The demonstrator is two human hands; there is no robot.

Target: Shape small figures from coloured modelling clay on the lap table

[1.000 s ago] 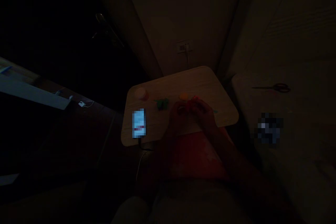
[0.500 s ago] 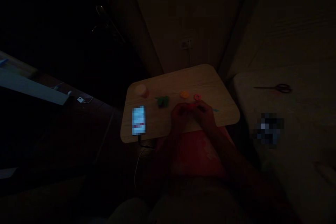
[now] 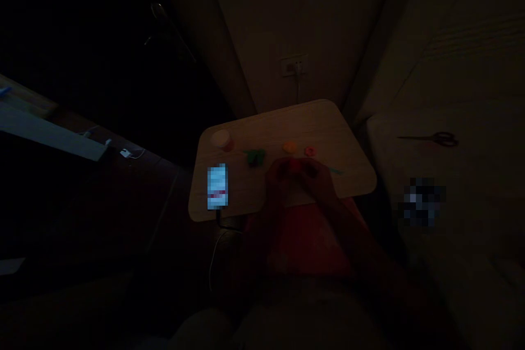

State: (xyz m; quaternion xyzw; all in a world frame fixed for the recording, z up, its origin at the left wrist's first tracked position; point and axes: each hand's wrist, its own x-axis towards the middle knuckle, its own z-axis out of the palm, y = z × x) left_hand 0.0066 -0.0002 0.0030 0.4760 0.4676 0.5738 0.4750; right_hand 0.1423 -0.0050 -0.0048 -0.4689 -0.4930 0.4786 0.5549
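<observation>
Both hands meet over the near right part of a small wooden table [image 3: 246, 191]. My left hand [image 3: 279, 174] and my right hand [image 3: 316, 176] are closed round a small red piece [image 3: 295, 164], whose kind the dim light hides. Just beyond my right hand lies a pink flower-shaped ring [image 3: 310, 151]. An orange-yellow lump [image 3: 289, 147] sits to its left. Farther left is a dark green bunched piece [image 3: 256, 157]. A thin teal strip [image 3: 336, 171] lies right of my right hand.
A lit phone [image 3: 217, 187] with a cable lies at the table's left, below a pale round tub [image 3: 222, 140]. Scissors [image 3: 443, 139] and a blurred dark item [image 3: 422, 201] rest on the pale surface at right. A wall socket [image 3: 293, 66] is behind the table.
My hands have drawn slightly closer together round the red piece, and less of it shows. The view has shifted a little; the things on the table stay put.
</observation>
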